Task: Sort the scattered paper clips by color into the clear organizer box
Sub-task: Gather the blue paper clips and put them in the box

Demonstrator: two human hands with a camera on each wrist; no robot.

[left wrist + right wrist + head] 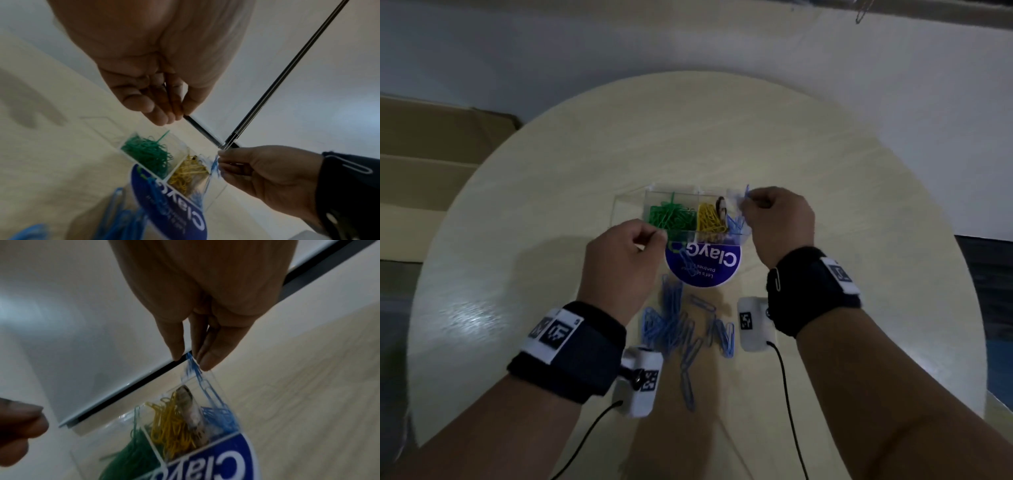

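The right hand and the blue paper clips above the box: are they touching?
Touching. In the right wrist view, the fingertips of the right hand pinch the top of the blue paper clips, which hang down into the clear organizer box.

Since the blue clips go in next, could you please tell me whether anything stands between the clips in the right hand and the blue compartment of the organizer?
Nothing visible does. The right hand pinches the blue clips directly above the open-topped blue compartment of the clear organizer box; the left hand is off by the green side.
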